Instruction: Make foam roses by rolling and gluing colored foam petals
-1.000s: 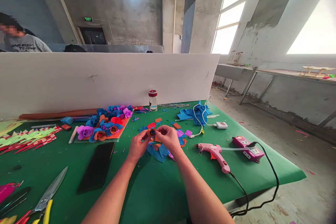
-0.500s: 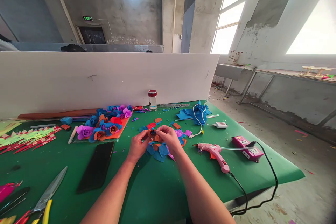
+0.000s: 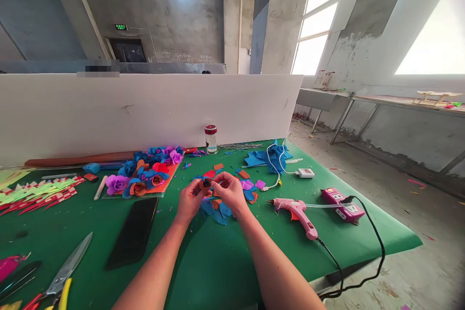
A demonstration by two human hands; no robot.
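Note:
Between my fingertips is a small paper flower (image 3: 207, 182), dark blue at its centre with a brown-orange outer part. My left hand (image 3: 190, 199) pinches it from the left side. My right hand (image 3: 231, 194) has its thumb and fingers closed at the flower's right edge, partly covering it. Loose blue petal pieces (image 3: 220, 214) lie on the table under and around both hands, mixed with orange, red and purple ones. To the right of my right arm rests a pink glue gun (image 3: 297, 210) with a clear glue stick in its back.
Finished paper flowers (image 3: 145, 172) are heaped at the left, behind a black phone (image 3: 132, 232). Scissors (image 3: 69, 266) lie at the near left. A lidded glass jar (image 3: 210, 139) stands before the white board (image 3: 152, 106). A purple power strip (image 3: 341, 205) and cords are at the right.
Both hands have shifted slightly left with the flower, and its dark centre is now turned more toward me. The tools and heaped flowers stay in place.

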